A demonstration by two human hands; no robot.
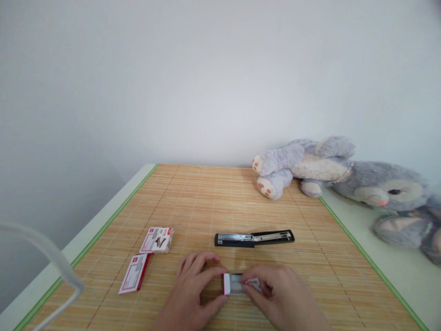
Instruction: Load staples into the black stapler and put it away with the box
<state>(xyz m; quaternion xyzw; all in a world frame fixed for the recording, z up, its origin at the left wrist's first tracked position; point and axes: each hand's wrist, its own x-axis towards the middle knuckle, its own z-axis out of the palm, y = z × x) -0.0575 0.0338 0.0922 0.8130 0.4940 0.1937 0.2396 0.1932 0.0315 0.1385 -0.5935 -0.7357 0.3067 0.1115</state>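
Note:
A small staple box (226, 284) with white and red edges lies on the mat in front of me, its grey, staple-like contents showing. My left hand (198, 287) grips the box's left end between thumb and index finger. At its right side, my right hand (272, 289) is closed, thumb and fingertips pinched over the grey contents; whatever they pinch is hidden. Part of a white printed surface shows under the right fingers. Just beyond both hands rests a black stapler (254, 238), folded wide open with its metal channel facing up.
Left of my hands lie a small box with a stapler picture (161, 241) and a white-and-red box (133, 274). Grey plush toys (320, 168) lie along the back right. A bamboo mat (203, 197) covers the table; a white cable-like strip (65, 271) crosses the lower left.

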